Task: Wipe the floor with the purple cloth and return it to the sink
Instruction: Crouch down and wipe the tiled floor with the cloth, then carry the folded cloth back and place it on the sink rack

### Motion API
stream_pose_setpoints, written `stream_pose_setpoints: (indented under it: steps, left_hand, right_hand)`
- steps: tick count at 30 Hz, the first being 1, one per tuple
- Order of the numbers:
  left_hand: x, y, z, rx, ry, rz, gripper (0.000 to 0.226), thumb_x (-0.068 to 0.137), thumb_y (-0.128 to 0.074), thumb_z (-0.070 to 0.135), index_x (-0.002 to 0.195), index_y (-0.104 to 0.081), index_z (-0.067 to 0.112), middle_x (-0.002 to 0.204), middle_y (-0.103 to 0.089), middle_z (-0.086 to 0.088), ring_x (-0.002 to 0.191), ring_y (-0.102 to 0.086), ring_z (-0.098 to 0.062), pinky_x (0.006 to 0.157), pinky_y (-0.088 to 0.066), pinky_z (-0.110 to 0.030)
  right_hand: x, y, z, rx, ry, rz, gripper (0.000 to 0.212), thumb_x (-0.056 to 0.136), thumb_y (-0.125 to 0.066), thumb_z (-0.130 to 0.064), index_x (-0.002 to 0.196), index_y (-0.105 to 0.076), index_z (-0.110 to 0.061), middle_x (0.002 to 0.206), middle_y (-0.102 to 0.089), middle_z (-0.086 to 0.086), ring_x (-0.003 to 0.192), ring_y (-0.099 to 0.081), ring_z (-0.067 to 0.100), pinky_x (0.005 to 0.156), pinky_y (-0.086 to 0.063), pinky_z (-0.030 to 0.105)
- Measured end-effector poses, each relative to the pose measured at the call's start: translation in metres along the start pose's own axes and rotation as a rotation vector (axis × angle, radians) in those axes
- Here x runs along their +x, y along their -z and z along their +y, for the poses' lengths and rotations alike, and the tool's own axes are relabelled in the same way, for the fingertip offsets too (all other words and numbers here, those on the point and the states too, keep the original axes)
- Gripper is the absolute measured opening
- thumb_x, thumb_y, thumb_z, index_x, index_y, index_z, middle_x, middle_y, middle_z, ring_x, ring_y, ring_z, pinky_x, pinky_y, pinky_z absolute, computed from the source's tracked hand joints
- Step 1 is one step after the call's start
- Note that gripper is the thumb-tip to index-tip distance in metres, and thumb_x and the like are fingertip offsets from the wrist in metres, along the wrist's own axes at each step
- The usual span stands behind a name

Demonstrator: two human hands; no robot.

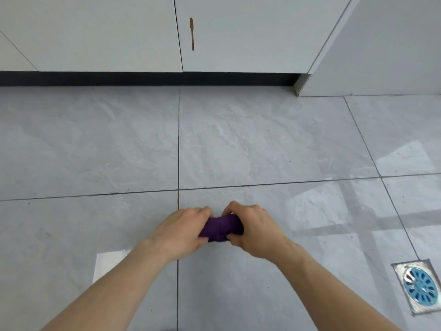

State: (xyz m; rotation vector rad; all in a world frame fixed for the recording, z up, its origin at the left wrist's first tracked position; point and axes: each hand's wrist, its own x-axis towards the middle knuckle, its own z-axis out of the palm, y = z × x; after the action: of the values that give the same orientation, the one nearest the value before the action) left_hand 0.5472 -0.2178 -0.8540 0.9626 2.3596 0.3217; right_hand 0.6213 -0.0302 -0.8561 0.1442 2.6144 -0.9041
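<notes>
The purple cloth point(222, 228) is bunched into a small wad low over the grey tiled floor point(119, 151), near where two grout lines cross. My left hand point(182, 231) grips its left end and my right hand point(253, 229) grips its right end, fingers curled around the fabric. Most of the cloth is hidden inside my hands. I cannot tell whether the cloth touches the tiles. No sink is in view.
White cabinet doors point(107, 32) with a brown handle point(191, 33) and a black kickboard point(143, 78) run along the far side. A white panel point(381, 56) stands at the far right. A square metal floor drain with a blue grate point(418, 284) sits at the near right.
</notes>
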Motion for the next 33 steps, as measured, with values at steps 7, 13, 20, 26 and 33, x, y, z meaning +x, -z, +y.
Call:
stream_pose_setpoints:
  steps: [7,13,20,26,33]
  left_hand:
    - [0.013,0.073,0.022,0.054,-0.020,0.148,0.024,0.087,-0.064,0.020,0.108,-0.054,0.026,0.099,-0.066,0.007,0.085,-0.061,-0.022,0.066,-0.040,-0.030]
    - [-0.002,0.133,0.048,0.094,-0.021,0.204,0.021,0.087,-0.064,0.020,0.105,-0.053,0.026,0.097,-0.064,0.006,0.083,-0.061,-0.022,0.067,-0.043,-0.030]
    - [-0.059,0.244,0.110,0.134,-0.013,0.187,0.022,0.086,-0.064,0.018,0.103,-0.052,0.026,0.095,-0.063,0.006,0.080,-0.060,-0.023,0.067,-0.041,-0.030]
    - [-0.136,0.388,0.193,0.119,0.001,0.177,0.022,0.088,-0.064,0.020,0.105,-0.052,0.027,0.097,-0.063,0.007,0.084,-0.062,-0.022,0.073,-0.050,-0.034]
    - [-0.247,0.595,0.314,0.124,0.000,0.253,0.021,0.088,-0.062,0.019,0.107,-0.055,0.027,0.100,-0.064,0.008,0.089,-0.062,-0.022,0.071,-0.043,-0.030]
  right_hand:
    - [0.005,0.060,-0.027,-0.066,0.067,0.208,0.035,0.073,-0.069,-0.010,0.104,-0.057,-0.023,0.092,-0.067,-0.002,0.076,-0.060,0.027,0.067,-0.053,0.043]
    - [-0.009,0.115,-0.059,-0.119,0.089,0.261,0.037,0.075,-0.071,-0.013,0.105,-0.056,-0.027,0.093,-0.064,-0.003,0.076,-0.061,0.028,0.069,-0.054,0.043]
    - [-0.068,0.211,-0.138,-0.114,0.027,0.264,0.035,0.078,-0.072,-0.016,0.106,-0.054,-0.027,0.095,-0.065,-0.004,0.079,-0.061,0.028,0.069,-0.054,0.043]
    - [-0.145,0.348,-0.242,-0.140,-0.001,0.242,0.037,0.079,-0.071,-0.017,0.109,-0.053,-0.028,0.098,-0.064,-0.005,0.081,-0.062,0.028,0.070,-0.053,0.041]
    - [-0.256,0.539,-0.385,-0.159,0.027,0.314,0.035,0.081,-0.069,-0.019,0.110,-0.054,-0.030,0.101,-0.065,-0.008,0.084,-0.062,0.025,0.071,-0.053,0.039]
